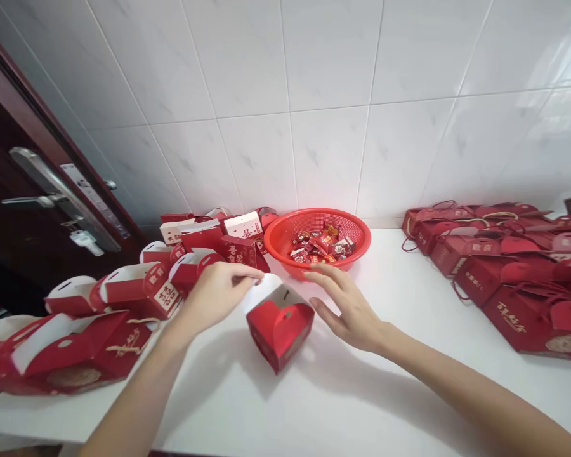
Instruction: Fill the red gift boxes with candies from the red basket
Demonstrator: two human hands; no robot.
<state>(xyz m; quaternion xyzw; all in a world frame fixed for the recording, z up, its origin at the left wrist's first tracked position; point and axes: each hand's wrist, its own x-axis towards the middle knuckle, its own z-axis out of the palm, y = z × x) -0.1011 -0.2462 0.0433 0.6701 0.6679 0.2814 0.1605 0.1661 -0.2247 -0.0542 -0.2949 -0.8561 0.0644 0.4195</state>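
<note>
A small red gift box (282, 333) with a white inside stands on the white table in front of me, its near flaps folded inward and a white back flap raised. The fingertips of my left hand (214, 297) pinch that white flap at its upper left corner. My right hand (346, 308) hovers by the box's right side with fingers apart, holding nothing. Just behind the box is a red plastic basket (285, 219) with several wrapped candies (321, 244) in it.
Several open red boxes (137, 289) stand at the left. Rows of closed red boxes with cord handles (485, 285) fill the right side. White tiles (328, 152) line the wall behind, and a dark door with a metal handle (52, 184) is at the far left.
</note>
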